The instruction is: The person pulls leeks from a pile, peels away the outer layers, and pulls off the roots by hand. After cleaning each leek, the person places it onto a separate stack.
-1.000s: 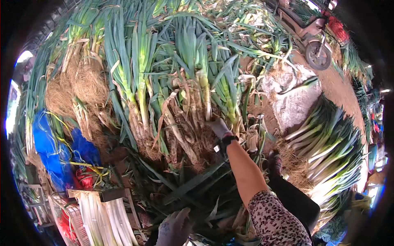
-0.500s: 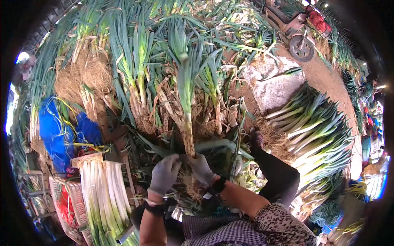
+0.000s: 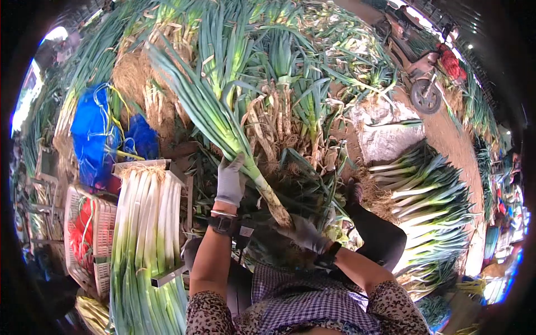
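My long, green-leaved, soil-stained white leek [image 3: 264,186] has swung from upright to eleven o'clock, exposing its stalk; my white-gloved left hand [image 3: 229,183] grips it, my grey-gloved right hand [image 3: 307,235] meets the root end, closure unclear.

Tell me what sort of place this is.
Probably a produce-packing shed or wholesale vegetable market: cleaned leeks lie bundled on a stand, more leeks are piled on the ground, and a two-wheeler stands nearby.

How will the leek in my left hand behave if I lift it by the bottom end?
The leek has a thick, straight stalk, probably fairly stiff. Its long, spreading leaves will likely flop and drag that end down. Brownish skin lower down might peel.
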Tool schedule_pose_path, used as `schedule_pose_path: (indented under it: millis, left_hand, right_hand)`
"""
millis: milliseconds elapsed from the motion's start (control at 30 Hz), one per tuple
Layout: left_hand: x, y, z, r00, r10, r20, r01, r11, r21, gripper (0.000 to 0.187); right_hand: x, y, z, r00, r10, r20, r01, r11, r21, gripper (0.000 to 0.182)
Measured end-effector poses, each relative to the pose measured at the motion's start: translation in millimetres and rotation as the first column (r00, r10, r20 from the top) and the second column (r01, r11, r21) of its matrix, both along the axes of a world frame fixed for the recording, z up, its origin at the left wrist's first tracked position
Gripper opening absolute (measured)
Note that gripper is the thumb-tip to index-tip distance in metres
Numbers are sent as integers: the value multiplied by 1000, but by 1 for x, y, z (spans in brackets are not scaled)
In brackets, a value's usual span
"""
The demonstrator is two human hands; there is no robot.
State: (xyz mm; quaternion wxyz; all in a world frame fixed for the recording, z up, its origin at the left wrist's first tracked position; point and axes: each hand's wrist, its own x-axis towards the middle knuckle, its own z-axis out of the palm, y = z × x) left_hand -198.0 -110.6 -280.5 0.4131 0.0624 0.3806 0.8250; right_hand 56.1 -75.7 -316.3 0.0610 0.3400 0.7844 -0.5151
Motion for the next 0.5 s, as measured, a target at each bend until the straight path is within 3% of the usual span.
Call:
schedule_pose_path:
  millis: [33, 100, 133, 167, 200, 233, 267, 300, 333, 400, 467, 500]
  left_hand:
    - [-1, -2, 6, 999, 48, 24, -47, 999, -5, 34]
    - [-2, -10, 9, 999, -31, -11, 31, 999, 27, 33]
    - [-4, -14, 13, 997, -69, -35, 70, 997, 42, 33]
    - [-2, -23, 26, 936, -103, -335, 45, 983, -175, 34]
    - [3, -24, 39, 959, -47, -279, 18, 994, -108, 36]
    - [1, -27, 32, 938, -7, -347, -25, 996, -86, 35]
    - [4, -28, 43, 971, 61, -231, -54, 998, 35, 33]
    - [-11, -26, 16, 906, 94, -412, -109, 994, -13, 29]
    - [-17, -30, 18, 906, 103, -411, -104, 994, 22, 28]
    - [-14, -44, 32, 984, 59, -169, -37, 991, 126, 29]
    - [-13, -54, 42, 969, 107, -220, -88, 992, 96, 30]
    - [-13, -54, 39, 978, 137, -161, -116, 985, 131, 30]
  right_hand:
    - [-17, 10, 13, 1000, 0, -12, 1, 999, 51, 62]
    - [-61, 24, 32, 934, -28, -355, 117, 966, 231, 63]
    - [-87, 31, 27, 825, -86, -559, 216, 961, 171, 60]
    - [-103, 36, 40, 825, -87, -559, 230, 954, 190, 56]
    - [-129, 37, 60, 814, -65, -578, 227, 950, 213, 53]
    - [-144, 29, 82, 837, -111, -536, 261, 942, 212, 49]
    - [-153, 25, 96, 853, -141, -502, 281, 935, 215, 45]
    - [-160, 27, 85, 798, -153, -582, 219, 975, 45, 43]
    - [-166, 31, 71, 750, -170, -639, 120, 985, -121, 41]
    - [-169, 21, 73, 766, -12, -642, 93, 991, 92, 41]
    - [-155, 14, 53, 757, 40, -653, 97, 980, 171, 42]
    - [-139, 0, 61, 801, 24, -598, 61, 991, 121, 43]
